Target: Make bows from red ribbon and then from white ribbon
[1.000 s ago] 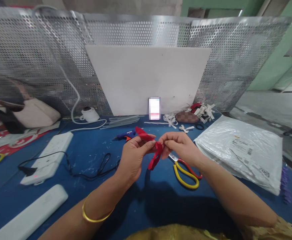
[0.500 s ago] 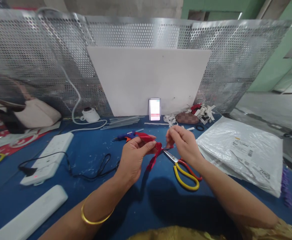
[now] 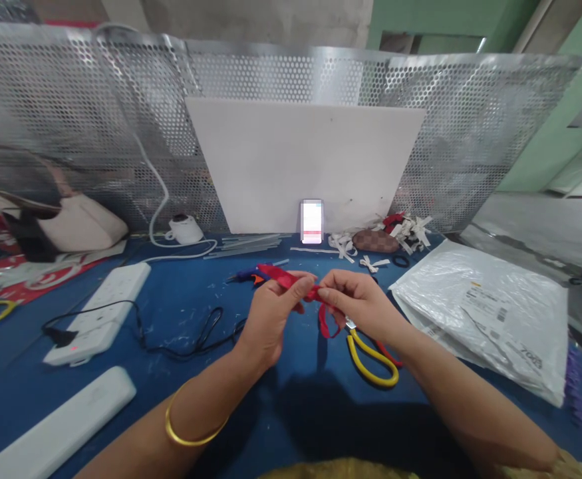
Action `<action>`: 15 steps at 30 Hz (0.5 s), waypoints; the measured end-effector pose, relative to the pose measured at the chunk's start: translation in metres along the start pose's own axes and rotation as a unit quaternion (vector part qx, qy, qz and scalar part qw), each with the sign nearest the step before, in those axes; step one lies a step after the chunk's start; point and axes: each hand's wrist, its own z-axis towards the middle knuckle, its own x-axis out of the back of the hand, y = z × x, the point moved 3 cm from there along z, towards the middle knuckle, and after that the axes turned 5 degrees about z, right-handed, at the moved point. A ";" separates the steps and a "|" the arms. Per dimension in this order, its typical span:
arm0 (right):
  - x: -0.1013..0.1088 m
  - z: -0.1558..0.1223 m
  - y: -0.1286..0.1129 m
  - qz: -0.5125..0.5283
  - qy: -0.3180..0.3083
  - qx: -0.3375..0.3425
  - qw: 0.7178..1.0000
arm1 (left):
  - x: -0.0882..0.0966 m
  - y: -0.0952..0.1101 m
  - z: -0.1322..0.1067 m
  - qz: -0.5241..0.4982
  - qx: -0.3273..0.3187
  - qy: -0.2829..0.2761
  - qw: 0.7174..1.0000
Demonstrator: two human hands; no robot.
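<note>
Pinching red ribbon (image 3: 281,275) btw thumb & fingers of L hand (image 3: 268,318), w/ one flat end poking out past them, prob. to hold the folded part steady. Pinching same ribbon w/ R hand (image 3: 359,301) too, thumb just beside L thumb, w/ a narrow loop hanging below, prob. so as to control the small part btw both hands. Can't tell how folds run or if knotted; mostly covered by fingers. Held up off blue table (image 3: 291,419), approx. straight in front of phone (image 3: 312,221), presumably for a clear look.

Lying nearer than phone, to its R: scissors (image 3: 354,359), handles twd person, blades partly hidden by R hand; prob. put there for a quick grab. Nearer than phone, to its L: glue gun (image 3: 243,275), nozzle pointing away from hands, likely for safety. Farther L of phone, and nearer: power strip (image 3: 101,313) w/ black lead (image 3: 195,347) plugged in, poss. feeding glue gun; far end out of sight.

Just R of phone & slightly nearer: white bow (image 3: 370,264). Well R & nearer: plastic parcel (image 3: 485,326), prob. set aside to leave elbow room. Behind phone: white board (image 3: 315,153), apparently serving as prop.
</note>
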 end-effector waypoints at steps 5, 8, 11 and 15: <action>0.002 -0.001 -0.001 -0.053 -0.013 -0.006 0.998 | 0.005 0.001 0.003 0.035 -0.033 0.043 0.998; 0.018 -0.003 -0.009 -0.084 -0.013 -0.018 0.996 | 0.014 0.009 0.007 0.011 -0.061 0.099 0.993; 0.038 -0.006 -0.021 -0.110 0.008 0.007 0.994 | 0.021 0.019 0.009 -0.026 -0.084 0.139 0.986; 0.054 -0.012 -0.032 -0.136 0.047 0.045 0.989 | 0.029 0.028 0.012 -0.048 -0.112 0.168 0.978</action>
